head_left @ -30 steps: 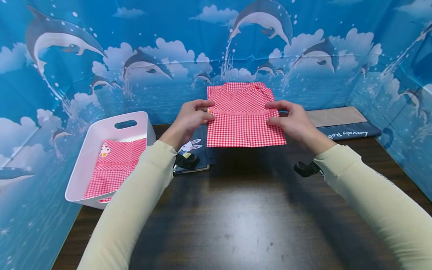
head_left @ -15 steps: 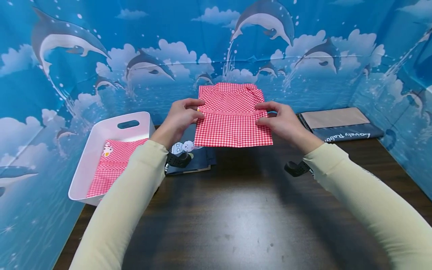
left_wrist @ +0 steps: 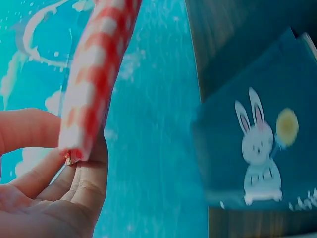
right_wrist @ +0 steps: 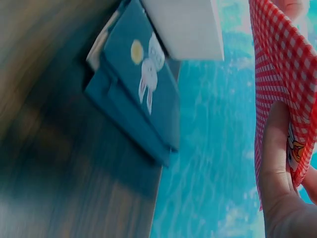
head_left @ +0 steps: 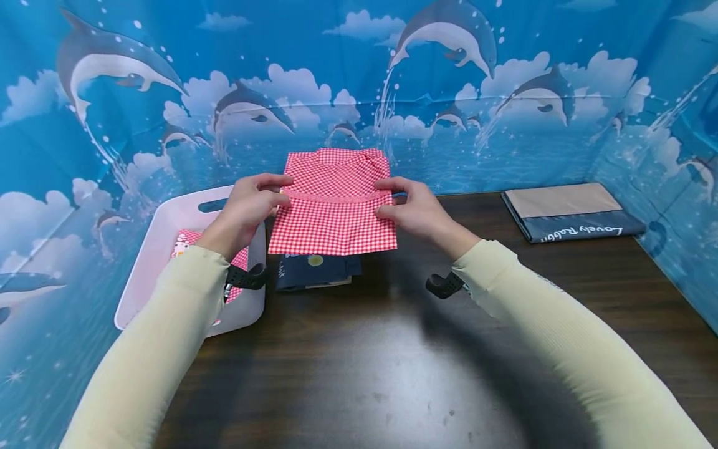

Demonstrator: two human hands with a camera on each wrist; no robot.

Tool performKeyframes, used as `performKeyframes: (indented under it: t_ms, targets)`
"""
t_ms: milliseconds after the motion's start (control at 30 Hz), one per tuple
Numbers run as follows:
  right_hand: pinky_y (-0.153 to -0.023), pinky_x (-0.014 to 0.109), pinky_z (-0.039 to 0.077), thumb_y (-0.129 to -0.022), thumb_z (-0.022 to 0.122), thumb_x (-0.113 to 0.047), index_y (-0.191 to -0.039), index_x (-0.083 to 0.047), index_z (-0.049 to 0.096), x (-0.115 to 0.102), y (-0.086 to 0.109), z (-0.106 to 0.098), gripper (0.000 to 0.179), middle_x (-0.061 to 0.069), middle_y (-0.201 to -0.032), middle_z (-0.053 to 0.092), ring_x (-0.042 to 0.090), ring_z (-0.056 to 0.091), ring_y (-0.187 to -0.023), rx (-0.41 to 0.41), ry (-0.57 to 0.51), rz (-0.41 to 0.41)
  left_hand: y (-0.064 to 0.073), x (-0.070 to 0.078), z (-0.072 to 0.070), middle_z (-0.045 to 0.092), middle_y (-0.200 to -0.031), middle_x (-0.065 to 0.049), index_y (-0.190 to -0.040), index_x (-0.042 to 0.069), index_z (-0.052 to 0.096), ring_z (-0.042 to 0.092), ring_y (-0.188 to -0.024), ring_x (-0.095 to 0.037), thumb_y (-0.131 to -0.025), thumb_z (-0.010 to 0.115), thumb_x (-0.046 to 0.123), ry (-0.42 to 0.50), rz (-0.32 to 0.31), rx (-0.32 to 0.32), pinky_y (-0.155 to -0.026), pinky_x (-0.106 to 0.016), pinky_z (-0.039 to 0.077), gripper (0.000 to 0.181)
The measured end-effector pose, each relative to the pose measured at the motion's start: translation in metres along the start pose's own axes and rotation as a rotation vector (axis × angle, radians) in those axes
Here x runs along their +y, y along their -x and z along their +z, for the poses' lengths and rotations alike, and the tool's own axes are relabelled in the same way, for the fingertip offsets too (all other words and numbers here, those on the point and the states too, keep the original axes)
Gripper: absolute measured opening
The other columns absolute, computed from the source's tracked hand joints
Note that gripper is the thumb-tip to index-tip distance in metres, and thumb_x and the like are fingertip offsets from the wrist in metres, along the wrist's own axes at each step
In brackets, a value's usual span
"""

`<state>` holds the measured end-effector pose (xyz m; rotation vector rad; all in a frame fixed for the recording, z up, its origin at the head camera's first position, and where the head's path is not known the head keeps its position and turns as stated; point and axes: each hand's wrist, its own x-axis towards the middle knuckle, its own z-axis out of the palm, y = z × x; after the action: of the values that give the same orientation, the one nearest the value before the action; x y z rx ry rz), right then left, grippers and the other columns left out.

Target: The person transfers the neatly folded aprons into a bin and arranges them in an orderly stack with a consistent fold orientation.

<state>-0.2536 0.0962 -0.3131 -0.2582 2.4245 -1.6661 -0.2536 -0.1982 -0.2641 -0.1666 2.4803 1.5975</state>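
Both hands hold a folded red-and-white gingham cloth (head_left: 336, 218) up above the back of the table, a stitched band running across its middle. My left hand (head_left: 244, 209) pinches its left edge between thumb and fingers. At the opposite edge, my right hand (head_left: 417, 212) grips it the same way. In the right wrist view, part of a small printed figure (right_wrist: 296, 148) shows on the cloth near the fingers. Below it lies a folded navy cloth (head_left: 314, 271), partly covered from the head view; its rabbit print (left_wrist: 260, 148) is plain in the left wrist view.
A white bin (head_left: 249, 312) with a handle slot stands at the left, holding another gingham cloth (head_left: 187, 239). Far right on the dark wooden table (head_left: 387, 374) lies a navy-and-tan folded cloth (head_left: 578, 218) with white lettering. A dolphin-print curtain (head_left: 314, 100) hangs behind.
Both hands have carried the gingham cloth to the left, closer to the bin. It now hangs over the navy rabbit cloth. The grip looks the same.
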Motion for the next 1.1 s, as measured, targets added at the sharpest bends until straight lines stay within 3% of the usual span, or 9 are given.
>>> performKeyframes:
  t_ms: [200, 300, 433, 600, 733, 900, 1100]
  targets:
    - [-0.091, 0.041, 0.065, -0.098, 0.074, -0.013, -0.157, -0.017, 0.054, -0.011, -0.011, 0.033, 0.062, 0.014, -0.143, 0.063, 0.028, 0.071, -0.119, -0.045, -0.078, -0.022, 0.008, -0.016, -0.032, 0.044, -0.162, -0.010, -0.165, 0.016, 0.045, 0.045, -0.147, -0.027, -0.105, 0.063, 0.015, -0.005, -0.018, 0.053, -0.129, -0.047, 0.039, 0.063]
    - [-0.088, 0.039, 0.065, -0.099, 0.073, -0.010, -0.158, -0.017, 0.053, -0.018, -0.015, 0.050, 0.063, 0.014, -0.137, 0.066, 0.026, 0.072, -0.113, -0.073, -0.141, -0.036, 0.012, -0.024, -0.049, 0.050, -0.147, -0.003, -0.165, 0.015, 0.044, 0.049, -0.139, -0.023, -0.106, 0.062, 0.016, -0.021, -0.025, 0.084, -0.129, -0.047, 0.040, 0.062]
    - [-0.092, 0.047, 0.065, -0.099, 0.073, -0.006, -0.160, -0.015, 0.050, -0.026, -0.020, 0.073, 0.066, 0.016, -0.131, 0.067, 0.026, 0.072, -0.107, -0.138, -0.197, -0.072, 0.016, -0.034, -0.070, 0.051, -0.135, 0.006, -0.167, 0.017, 0.041, 0.052, -0.125, -0.013, -0.108, 0.058, 0.015, -0.060, -0.056, 0.109, -0.123, -0.043, 0.045, 0.062]
    - [-0.090, 0.043, 0.064, -0.097, 0.073, -0.005, -0.164, -0.015, 0.044, -0.033, -0.025, 0.098, 0.074, 0.014, -0.146, 0.060, 0.029, 0.068, -0.118, -0.209, -0.198, -0.109, 0.021, -0.045, -0.090, 0.051, -0.131, 0.010, -0.169, 0.019, 0.037, 0.053, -0.116, -0.006, -0.109, 0.053, 0.011, -0.096, -0.105, 0.127, -0.110, -0.035, 0.048, 0.063]
    - [-0.084, 0.034, 0.062, -0.096, 0.073, -0.005, -0.166, -0.018, 0.040, -0.035, -0.028, 0.115, 0.078, 0.008, -0.159, 0.049, 0.029, 0.062, -0.127, -0.235, -0.172, -0.124, 0.022, -0.053, -0.102, 0.052, -0.133, 0.009, -0.169, 0.019, 0.036, 0.052, -0.116, -0.006, -0.108, 0.053, 0.009, -0.115, -0.133, 0.159, -0.109, -0.035, 0.048, 0.064]
    - [-0.089, 0.037, 0.064, -0.097, 0.072, -0.004, -0.166, -0.020, 0.039, -0.037, -0.030, 0.134, 0.079, 0.009, -0.160, 0.048, 0.028, 0.062, -0.129, -0.260, -0.160, -0.135, 0.025, -0.062, -0.114, 0.051, -0.139, 0.004, -0.169, 0.019, 0.037, 0.050, -0.118, -0.009, -0.106, 0.053, 0.008, -0.133, -0.165, 0.206, -0.108, -0.033, 0.047, 0.066]
    - [-0.094, 0.036, 0.063, -0.096, 0.072, 0.000, -0.167, -0.018, 0.039, -0.038, -0.033, 0.152, 0.080, 0.012, -0.158, 0.051, 0.029, 0.064, -0.132, -0.306, -0.221, -0.133, 0.031, -0.070, -0.127, 0.048, -0.147, -0.001, -0.170, 0.018, 0.036, 0.047, -0.122, -0.012, -0.106, 0.051, 0.009, -0.164, -0.187, 0.228, -0.119, -0.046, 0.043, 0.066]
